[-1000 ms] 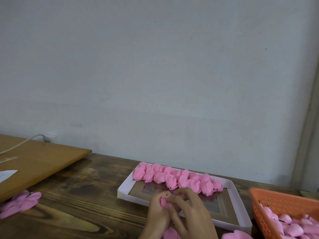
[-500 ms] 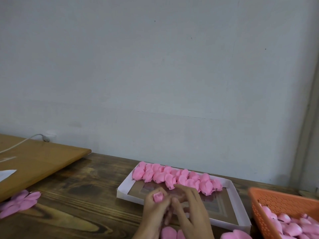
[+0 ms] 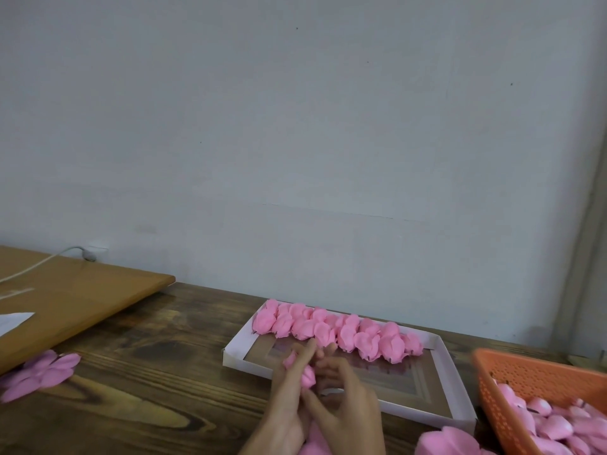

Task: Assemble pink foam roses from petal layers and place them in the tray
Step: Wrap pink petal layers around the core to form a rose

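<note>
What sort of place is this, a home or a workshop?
Likely a small craft workshop: a wooden table, a tray with a row of finished pink roses, an orange basket of loose petals, and the left hand and right hand holding another rose.

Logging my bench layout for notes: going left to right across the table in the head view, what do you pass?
Loose pink petal layers → white tray holding a row of roses → orange basket.
</note>
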### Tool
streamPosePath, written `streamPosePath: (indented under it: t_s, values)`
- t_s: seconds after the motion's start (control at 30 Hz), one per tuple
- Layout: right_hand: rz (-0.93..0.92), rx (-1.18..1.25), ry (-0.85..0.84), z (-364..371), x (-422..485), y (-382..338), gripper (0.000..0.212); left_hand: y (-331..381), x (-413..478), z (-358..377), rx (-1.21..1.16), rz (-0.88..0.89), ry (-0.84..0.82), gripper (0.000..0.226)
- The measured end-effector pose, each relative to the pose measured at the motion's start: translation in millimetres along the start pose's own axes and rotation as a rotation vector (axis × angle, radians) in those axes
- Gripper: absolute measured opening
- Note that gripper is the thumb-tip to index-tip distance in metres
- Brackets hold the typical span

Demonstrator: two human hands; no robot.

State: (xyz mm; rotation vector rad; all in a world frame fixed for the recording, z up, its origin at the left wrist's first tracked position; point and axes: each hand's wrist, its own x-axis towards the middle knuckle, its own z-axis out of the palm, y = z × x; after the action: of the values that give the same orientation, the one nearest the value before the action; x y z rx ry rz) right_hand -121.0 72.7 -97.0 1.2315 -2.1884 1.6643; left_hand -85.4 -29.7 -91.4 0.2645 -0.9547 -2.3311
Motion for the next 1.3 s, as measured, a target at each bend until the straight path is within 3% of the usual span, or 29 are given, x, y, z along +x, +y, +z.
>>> streamPosePath:
  t_s: [0.17,0.37,0.5,0.63,0.8,0.9,1.13,1.3]
  values:
    - [0.03,0.048,0.056,-1,1,1,0.022,-3,-7,3,0.057,-0.059,-0.084,0.053]
    - [0.279,0.436,-0.075,-6,10,-1,0.011,4,-12,4,0.11,-0.066,-0.199,0.041]
    - [0.461,0.615,-0.121,-6,13,-1,0.023,5,-12,3,0.141,-0.083,-0.246,0.051]
    - [0.47,0.678,-0.134,-7,13,-3,0.026,7,-13,5,0.162,-0.073,-0.254,0.058]
    - [0.379,0.604,-0.173,-7,9,-4,0.008,3,-9,3,0.151,-0.039,-0.168,0.046]
    - [0.27,0.519,-0.225,-5,6,-3,0.024,4,-7,1,0.068,-0.008,-0.097,0.047]
    - [0.402,0.624,-0.243,-2,11,-4,0.013,4,-9,-1,0.259,-0.052,-0.157,0.046]
    - [0.298,0.408,-0.262,-3,7,0,0.016,4,-9,0,0.227,-0.015,-0.161,0.046]
